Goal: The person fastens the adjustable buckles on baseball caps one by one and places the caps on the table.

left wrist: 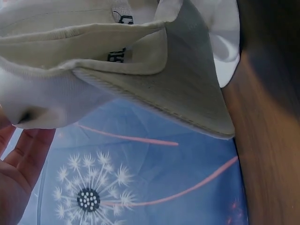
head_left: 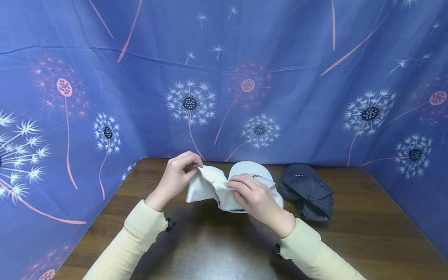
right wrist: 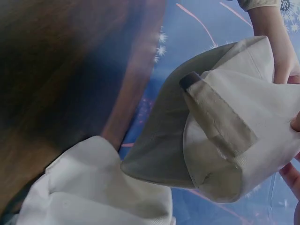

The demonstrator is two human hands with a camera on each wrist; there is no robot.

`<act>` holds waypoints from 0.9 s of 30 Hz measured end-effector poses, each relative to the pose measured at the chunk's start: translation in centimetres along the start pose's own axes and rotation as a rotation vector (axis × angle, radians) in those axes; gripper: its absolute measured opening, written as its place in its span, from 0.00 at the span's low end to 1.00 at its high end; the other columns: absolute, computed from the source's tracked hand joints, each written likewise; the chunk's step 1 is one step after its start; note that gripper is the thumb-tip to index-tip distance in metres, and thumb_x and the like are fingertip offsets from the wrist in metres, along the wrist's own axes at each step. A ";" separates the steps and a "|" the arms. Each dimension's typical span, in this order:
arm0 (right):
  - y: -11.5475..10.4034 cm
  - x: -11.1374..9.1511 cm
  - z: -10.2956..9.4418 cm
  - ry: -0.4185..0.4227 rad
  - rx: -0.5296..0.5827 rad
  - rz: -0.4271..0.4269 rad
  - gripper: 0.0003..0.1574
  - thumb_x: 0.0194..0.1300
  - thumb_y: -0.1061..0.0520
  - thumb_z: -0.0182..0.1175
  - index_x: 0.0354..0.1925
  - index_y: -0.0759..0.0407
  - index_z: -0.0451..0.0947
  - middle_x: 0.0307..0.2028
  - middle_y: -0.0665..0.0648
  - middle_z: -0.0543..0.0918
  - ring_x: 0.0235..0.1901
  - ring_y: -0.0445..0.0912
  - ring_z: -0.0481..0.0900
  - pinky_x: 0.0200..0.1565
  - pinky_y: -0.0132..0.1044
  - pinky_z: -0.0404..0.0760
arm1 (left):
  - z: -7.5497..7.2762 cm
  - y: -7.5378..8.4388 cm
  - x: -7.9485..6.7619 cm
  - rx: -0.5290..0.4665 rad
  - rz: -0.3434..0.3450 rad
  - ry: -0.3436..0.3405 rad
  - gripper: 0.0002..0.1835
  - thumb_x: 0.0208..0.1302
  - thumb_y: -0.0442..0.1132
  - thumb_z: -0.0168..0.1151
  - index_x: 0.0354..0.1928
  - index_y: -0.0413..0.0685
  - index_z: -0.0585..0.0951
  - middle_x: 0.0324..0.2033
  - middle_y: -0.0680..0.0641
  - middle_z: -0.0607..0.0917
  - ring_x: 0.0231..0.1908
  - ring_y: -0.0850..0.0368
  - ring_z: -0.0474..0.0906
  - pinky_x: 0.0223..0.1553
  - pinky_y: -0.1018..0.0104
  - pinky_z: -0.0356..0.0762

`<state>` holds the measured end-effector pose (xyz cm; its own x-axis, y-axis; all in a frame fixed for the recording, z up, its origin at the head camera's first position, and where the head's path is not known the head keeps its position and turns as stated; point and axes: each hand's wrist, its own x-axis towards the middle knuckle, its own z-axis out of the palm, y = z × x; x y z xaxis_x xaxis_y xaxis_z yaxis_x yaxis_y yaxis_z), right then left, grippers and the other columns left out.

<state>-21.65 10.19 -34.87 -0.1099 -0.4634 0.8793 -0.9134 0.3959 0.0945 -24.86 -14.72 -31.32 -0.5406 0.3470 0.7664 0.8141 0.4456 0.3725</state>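
Observation:
A white baseball cap (head_left: 204, 186) is held up over the table between both hands. My left hand (head_left: 176, 175) pinches its fabric at the left. On the other side, my right hand (head_left: 254, 197) grips it with fingertips and thumb. The left wrist view looks into the cap's underside, with its grey-beige brim (left wrist: 192, 79), sweatband (left wrist: 145, 56) and dark lettering inside. A loose strap (right wrist: 220, 117) sticks out from the cap in the right wrist view. A second white cap (head_left: 249, 168) lies behind my right hand, partly hidden by it.
A dark navy cap (head_left: 304, 190) rests on the wooden table (head_left: 367, 217) just right of the second white cap. Blue cloth (head_left: 224, 39) with dandelion prints hangs along the table's back and sides.

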 end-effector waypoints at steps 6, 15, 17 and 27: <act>-0.2 0.5 1.3 -0.003 -0.003 -0.044 0.13 0.66 0.63 0.50 0.44 0.59 0.81 0.40 0.54 0.82 0.40 0.46 0.81 0.40 0.35 0.81 | -0.9 -0.8 -1.2 -0.003 0.006 0.030 0.18 0.48 0.16 0.58 0.28 0.50 0.79 0.32 0.53 0.82 0.33 0.63 0.75 0.28 0.77 0.70; -0.5 -0.2 3.7 -0.140 -0.014 -0.091 0.16 0.63 0.66 0.50 0.46 0.57 0.79 0.42 0.52 0.81 0.40 0.44 0.78 0.45 0.33 0.79 | -1.4 -2.4 -3.3 0.014 -0.043 -0.004 0.20 0.48 0.15 0.58 0.28 0.52 0.78 0.32 0.54 0.82 0.29 0.64 0.72 0.25 0.72 0.69; -0.4 -0.5 4.2 -0.181 -0.021 -0.104 0.17 0.62 0.67 0.51 0.46 0.57 0.79 0.43 0.51 0.81 0.40 0.42 0.78 0.44 0.31 0.78 | -1.3 -2.8 -3.6 0.025 -0.055 -0.026 0.19 0.49 0.16 0.58 0.27 0.52 0.78 0.32 0.54 0.81 0.29 0.64 0.72 0.25 0.72 0.70; -0.2 -1.4 5.9 -0.298 -0.035 -0.109 0.17 0.60 0.67 0.54 0.47 0.54 0.78 0.45 0.49 0.80 0.44 0.41 0.78 0.48 0.30 0.77 | -1.2 -4.2 -5.3 0.028 -0.135 -0.091 0.20 0.47 0.15 0.58 0.26 0.52 0.77 0.31 0.55 0.80 0.33 0.62 0.76 0.29 0.71 0.76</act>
<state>-23.64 6.12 -38.84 -0.1267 -0.7146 0.6880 -0.9127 0.3556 0.2012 -25.18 -19.44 -36.31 -0.6625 0.3551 0.6596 0.7274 0.5153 0.4531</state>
